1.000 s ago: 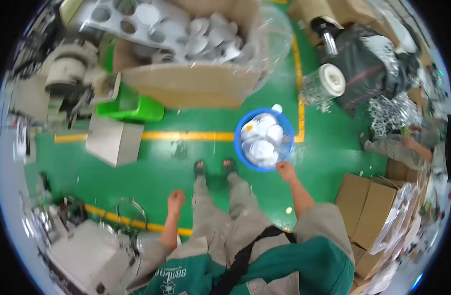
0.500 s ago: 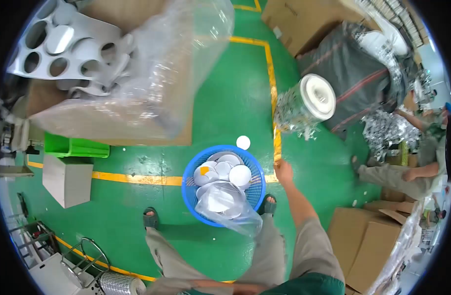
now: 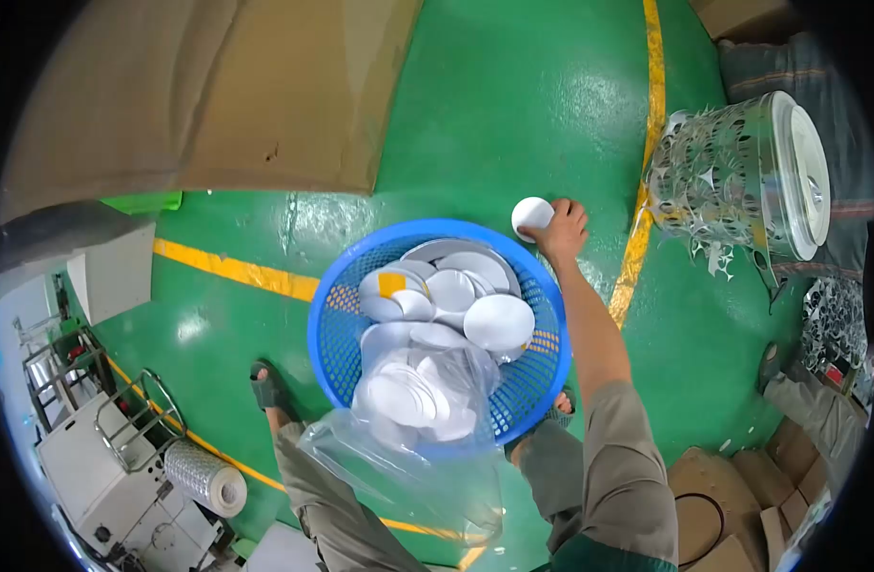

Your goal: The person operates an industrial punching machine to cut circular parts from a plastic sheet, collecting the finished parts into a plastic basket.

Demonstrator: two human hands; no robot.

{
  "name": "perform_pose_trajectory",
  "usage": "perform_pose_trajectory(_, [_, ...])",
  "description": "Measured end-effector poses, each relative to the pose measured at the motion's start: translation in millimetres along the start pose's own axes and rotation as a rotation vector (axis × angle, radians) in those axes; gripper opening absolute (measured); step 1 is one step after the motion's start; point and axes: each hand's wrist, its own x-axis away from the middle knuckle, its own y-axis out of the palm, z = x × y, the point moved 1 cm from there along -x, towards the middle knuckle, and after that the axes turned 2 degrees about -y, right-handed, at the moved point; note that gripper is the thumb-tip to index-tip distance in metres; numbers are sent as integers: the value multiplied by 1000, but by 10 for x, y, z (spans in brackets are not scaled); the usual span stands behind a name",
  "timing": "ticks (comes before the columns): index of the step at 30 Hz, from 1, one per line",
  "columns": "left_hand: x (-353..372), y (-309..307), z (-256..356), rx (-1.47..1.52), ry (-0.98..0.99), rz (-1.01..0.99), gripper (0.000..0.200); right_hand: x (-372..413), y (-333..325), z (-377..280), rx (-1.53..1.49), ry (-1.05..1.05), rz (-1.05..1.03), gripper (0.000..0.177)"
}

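The right hand [image 3: 563,229] reaches out at full arm's length, its fingers curled around the edge of a white disc [image 3: 529,214] and pinching it. The disc is low over the green floor [image 3: 475,114], just left of the knuckles; whether it touches the floor cannot be told. The left hand does not show, so nothing can be said of its grip. Just nearer than the right hand, close against the forearm, is a blue basket [image 3: 315,334] with a mesh wall. It holds a pile of discs [image 3: 494,322], round, flat and pale like the one pinched; one bears a yellow patch. A clear bag [image 3: 427,486] hangs over the basket's near rim, with more discs showing through it. Right of the hand a yellow line [image 3: 637,238] runs along the floor, and beyond that line lies a drum [image 3: 732,172] wrapped in punched silver sheet, tipped on its side with its white end facing right. Far to the left of the hand stands a big cardboard box [image 3: 218,95]. Below the basket on its left side a sandalled foot [image 3: 265,386] rests on the floor, and further left of it lies a small silver roll [image 3: 203,477].
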Motion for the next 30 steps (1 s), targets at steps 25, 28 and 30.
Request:
perform_pose_trajectory(25, [2438, -1464, 575, 380, 598, -846, 49, 3955, -2938, -1780, 143, -620, -619, 50])
perform_pose_trajectory(28, [2764, -2347, 492, 432, 813, -1082, 49, 4414, -3810, -2561, 17, -762, -1097, 32])
perform_pose_trajectory(30, [2819, -2984, 445, 443, 997, -1202, 48, 4898, -4904, -3452, -435, -258, -1507, 33])
